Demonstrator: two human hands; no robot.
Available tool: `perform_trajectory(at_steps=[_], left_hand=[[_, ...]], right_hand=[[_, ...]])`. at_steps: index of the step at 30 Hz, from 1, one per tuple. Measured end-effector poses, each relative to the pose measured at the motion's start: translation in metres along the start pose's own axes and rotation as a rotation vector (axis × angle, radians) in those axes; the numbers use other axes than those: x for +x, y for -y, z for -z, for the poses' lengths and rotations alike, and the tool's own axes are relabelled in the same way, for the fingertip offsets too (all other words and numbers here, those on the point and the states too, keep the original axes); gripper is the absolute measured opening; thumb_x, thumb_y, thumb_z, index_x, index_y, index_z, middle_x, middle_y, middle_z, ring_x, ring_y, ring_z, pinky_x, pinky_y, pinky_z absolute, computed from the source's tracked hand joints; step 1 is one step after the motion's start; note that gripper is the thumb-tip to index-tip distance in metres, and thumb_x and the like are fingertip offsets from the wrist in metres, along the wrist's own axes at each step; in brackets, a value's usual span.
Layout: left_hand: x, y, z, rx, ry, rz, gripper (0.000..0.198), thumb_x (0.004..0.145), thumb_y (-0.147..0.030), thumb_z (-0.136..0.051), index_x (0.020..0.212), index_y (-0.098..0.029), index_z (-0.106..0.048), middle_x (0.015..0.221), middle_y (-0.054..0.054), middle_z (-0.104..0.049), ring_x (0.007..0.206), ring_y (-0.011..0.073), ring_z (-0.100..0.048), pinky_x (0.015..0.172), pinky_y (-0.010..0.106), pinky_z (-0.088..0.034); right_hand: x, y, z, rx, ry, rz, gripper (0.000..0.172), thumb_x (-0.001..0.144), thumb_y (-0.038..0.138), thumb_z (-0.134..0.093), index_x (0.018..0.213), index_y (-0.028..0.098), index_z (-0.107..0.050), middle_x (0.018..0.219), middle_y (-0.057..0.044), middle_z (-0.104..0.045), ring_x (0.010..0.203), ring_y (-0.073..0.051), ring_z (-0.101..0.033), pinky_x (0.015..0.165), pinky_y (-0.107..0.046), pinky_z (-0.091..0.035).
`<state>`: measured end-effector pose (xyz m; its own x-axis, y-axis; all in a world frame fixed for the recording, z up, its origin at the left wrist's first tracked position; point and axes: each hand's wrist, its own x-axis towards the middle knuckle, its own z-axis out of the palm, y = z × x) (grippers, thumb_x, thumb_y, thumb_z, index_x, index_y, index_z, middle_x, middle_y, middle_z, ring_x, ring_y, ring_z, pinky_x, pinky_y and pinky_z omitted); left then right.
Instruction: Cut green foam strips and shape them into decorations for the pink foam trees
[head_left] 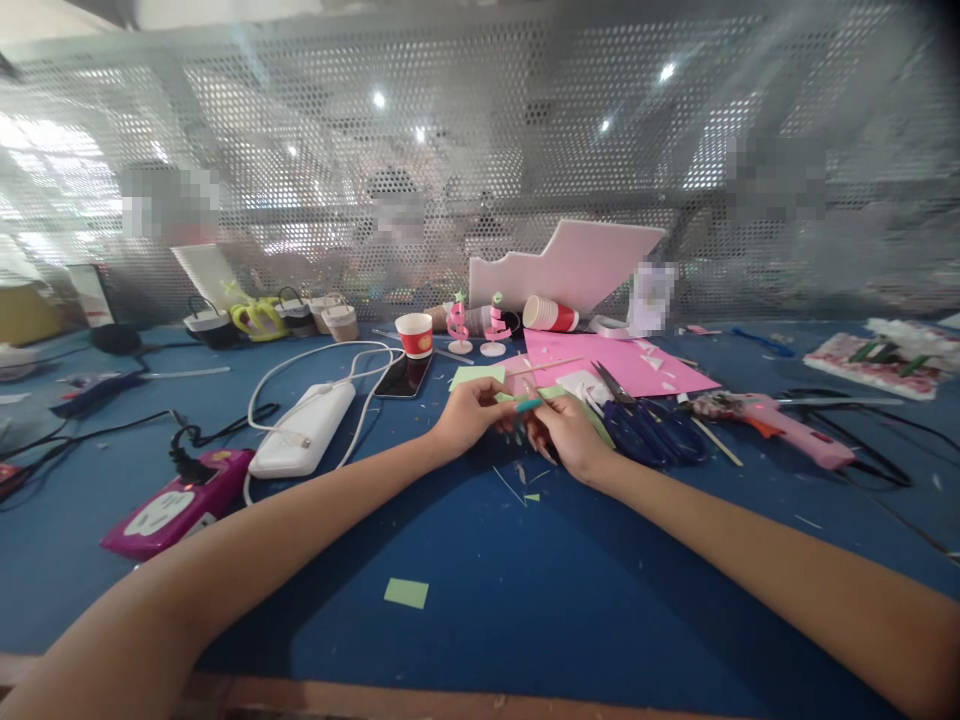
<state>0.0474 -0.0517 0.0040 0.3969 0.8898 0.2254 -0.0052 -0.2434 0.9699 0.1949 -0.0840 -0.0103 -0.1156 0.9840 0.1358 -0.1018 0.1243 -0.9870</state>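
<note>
Above the middle of the blue table, my left hand pinches one end of a small teal strip. My right hand has its fingers closed at the strip's other end, so both hands meet around it. What the strip is made of, I cannot tell. A pale green paper piece lies just behind my left hand. Scissors with dark blue handles rest beside my right hand. Small green and clear scraps are on the table below the fingers.
Right of the scissors lies a pink glue gun with its cord. Pink sheets spread behind my hands. A white power bank, a phone, a red paper cup and a purple power socket are on the left.
</note>
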Motion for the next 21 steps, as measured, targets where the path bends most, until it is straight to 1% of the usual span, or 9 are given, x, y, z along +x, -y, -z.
perform_trajectory(at_steps=[6, 9, 12, 17, 21], left_hand=[[-0.0012, -0.0027, -0.0005, 0.012, 0.004, 0.048, 0.026, 0.068, -0.033, -0.072, 0.069, -0.013, -0.054, 0.053, -0.003, -0.062, 0.045, 0.0098, -0.059, 0.044, 0.020, -0.047], [-0.0010, -0.0026, -0.0003, -0.005, 0.007, 0.058, 0.025, 0.070, -0.032, -0.070, 0.069, -0.013, -0.055, 0.053, -0.002, -0.063, 0.044, 0.0103, -0.060, 0.043, 0.020, -0.047], [-0.0017, -0.0033, -0.0006, -0.016, 0.006, 0.066, 0.025, 0.071, -0.033, -0.069, 0.068, -0.013, -0.055, 0.053, -0.002, -0.063, 0.044, 0.0105, -0.060, 0.043, 0.020, -0.047], [-0.0034, -0.0049, -0.0009, -0.022, 0.015, 0.067, 0.028, 0.072, -0.038, -0.067, 0.068, -0.013, -0.054, 0.054, -0.001, -0.063, 0.044, 0.0104, -0.060, 0.043, 0.020, -0.047], [-0.0029, -0.0041, -0.0001, -0.025, 0.016, 0.067, 0.031, 0.071, -0.041, -0.067, 0.067, -0.014, -0.052, 0.054, -0.001, -0.063, 0.043, 0.0104, -0.060, 0.042, 0.020, -0.047]], right_hand=[[0.0013, -0.0034, 0.0018, 0.004, 0.002, -0.004, 0.039, 0.071, 0.053, -0.060, 0.051, 0.020, -0.049, 0.040, 0.003, -0.047, 0.028, -0.008, -0.036, 0.027, -0.022, -0.023], [0.0025, -0.0058, 0.0027, -0.009, 0.005, 0.004, 0.039, 0.073, 0.053, -0.058, 0.051, 0.020, -0.050, 0.041, 0.003, -0.047, 0.029, -0.009, -0.036, 0.027, -0.023, -0.024], [0.0030, -0.0065, 0.0029, -0.016, 0.004, 0.014, 0.041, 0.074, 0.055, -0.057, 0.053, 0.021, -0.050, 0.041, 0.003, -0.047, 0.029, -0.009, -0.037, 0.028, -0.023, -0.025], [0.0018, -0.0046, 0.0033, -0.014, 0.023, -0.002, 0.044, 0.075, 0.061, -0.055, 0.057, 0.021, -0.051, 0.041, 0.003, -0.046, 0.029, -0.010, -0.037, 0.028, -0.023, -0.023], [0.0014, -0.0032, 0.0036, -0.024, 0.024, -0.016, 0.045, 0.074, 0.063, -0.054, 0.058, 0.021, -0.051, 0.041, 0.004, -0.045, 0.030, -0.010, -0.036, 0.028, -0.023, -0.022]])
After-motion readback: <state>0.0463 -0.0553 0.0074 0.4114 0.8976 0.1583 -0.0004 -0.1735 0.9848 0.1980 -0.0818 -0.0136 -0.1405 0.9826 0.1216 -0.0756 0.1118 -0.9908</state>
